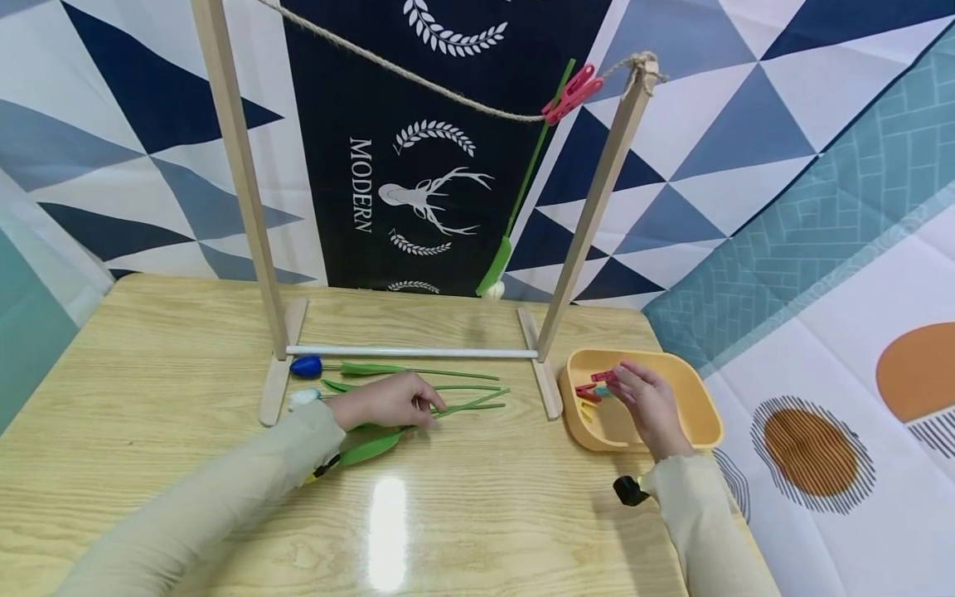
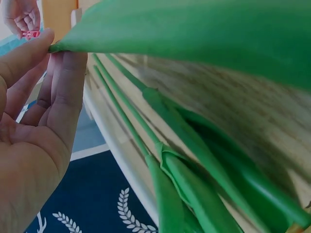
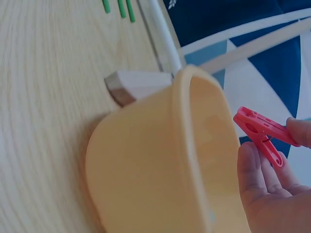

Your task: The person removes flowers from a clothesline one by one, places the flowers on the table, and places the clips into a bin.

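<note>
Lower centre, the left hand (image 1: 399, 400) pinches a green stem (image 2: 55, 48); right of frame, the right hand (image 1: 652, 406) pinches a pink clothespin (image 3: 268, 127) over the yellow tub (image 1: 694, 402)!

The tub (image 3: 131, 165) is smooth plastic with a soft, low sheen. Above the tub, the clothespin (image 3: 262, 131) looks like hard, slightly shiny plastic. Beneath the tub, the surface (image 1: 522, 497) shows wood grain under a glossy finish that throws back a bright patch of light. To the tub's left, the artificial flower's leaf (image 2: 194, 29) has a waxy, satin look, and the blue bud (image 1: 306, 366) is smooth. Also left of the tub, the post (image 1: 597, 207) is bare matt wood, the crossbar (image 1: 418, 352) smooth and white, the rope (image 1: 418, 81) rough and fibrous. Behind the tub hangs matt printed cloth (image 1: 336, 274), lightly rippled.
</note>
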{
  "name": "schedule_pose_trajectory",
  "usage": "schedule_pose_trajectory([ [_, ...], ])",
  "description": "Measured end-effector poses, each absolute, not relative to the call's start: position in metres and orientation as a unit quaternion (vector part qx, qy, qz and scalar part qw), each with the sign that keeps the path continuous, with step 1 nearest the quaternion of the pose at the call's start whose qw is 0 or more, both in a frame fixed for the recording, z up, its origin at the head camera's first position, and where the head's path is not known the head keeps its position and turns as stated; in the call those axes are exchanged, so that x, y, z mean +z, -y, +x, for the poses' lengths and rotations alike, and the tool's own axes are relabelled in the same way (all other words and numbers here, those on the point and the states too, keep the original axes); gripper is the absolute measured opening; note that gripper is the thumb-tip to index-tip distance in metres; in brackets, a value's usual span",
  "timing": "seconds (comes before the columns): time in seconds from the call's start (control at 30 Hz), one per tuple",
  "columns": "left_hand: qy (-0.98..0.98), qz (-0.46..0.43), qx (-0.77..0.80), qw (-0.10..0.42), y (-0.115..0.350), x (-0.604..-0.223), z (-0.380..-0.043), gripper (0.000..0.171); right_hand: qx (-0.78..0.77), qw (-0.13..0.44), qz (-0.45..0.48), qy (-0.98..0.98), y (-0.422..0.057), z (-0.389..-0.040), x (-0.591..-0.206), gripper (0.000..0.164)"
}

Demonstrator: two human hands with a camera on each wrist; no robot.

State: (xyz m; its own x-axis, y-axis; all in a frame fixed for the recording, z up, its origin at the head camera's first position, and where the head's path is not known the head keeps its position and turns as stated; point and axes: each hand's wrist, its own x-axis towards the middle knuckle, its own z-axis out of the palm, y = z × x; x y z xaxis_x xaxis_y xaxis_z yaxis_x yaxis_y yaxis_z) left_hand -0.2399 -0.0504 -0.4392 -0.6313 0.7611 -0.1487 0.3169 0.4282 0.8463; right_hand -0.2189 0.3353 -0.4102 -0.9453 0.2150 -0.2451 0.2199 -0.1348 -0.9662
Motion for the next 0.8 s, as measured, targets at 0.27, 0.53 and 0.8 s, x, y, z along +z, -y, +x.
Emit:
schedule_pose_trajectory([
  [0.27, -0.795, 0.331, 0.418, 0.289, 0.047, -0.446, -0.239, 0.028, -0.730, 0.015, 0.181, -0.659, -0.351, -0.217, -0.420, 0.017],
  [0.53, -0.803, 0.335, 0.392, 0.300, 0.042, -0.454, -0.238, 0.028, -0.700, 0.059, 0.210, -0.680, -0.360, -0.217, -0.423, 0.059],
  [0.8, -0.807, 0.345, 0.378, 0.295, 0.037, -0.459, -0.236, 0.027, -0.638, 0.088, 0.243, -0.725, -0.363, -0.223, -0.425, 0.055],
])
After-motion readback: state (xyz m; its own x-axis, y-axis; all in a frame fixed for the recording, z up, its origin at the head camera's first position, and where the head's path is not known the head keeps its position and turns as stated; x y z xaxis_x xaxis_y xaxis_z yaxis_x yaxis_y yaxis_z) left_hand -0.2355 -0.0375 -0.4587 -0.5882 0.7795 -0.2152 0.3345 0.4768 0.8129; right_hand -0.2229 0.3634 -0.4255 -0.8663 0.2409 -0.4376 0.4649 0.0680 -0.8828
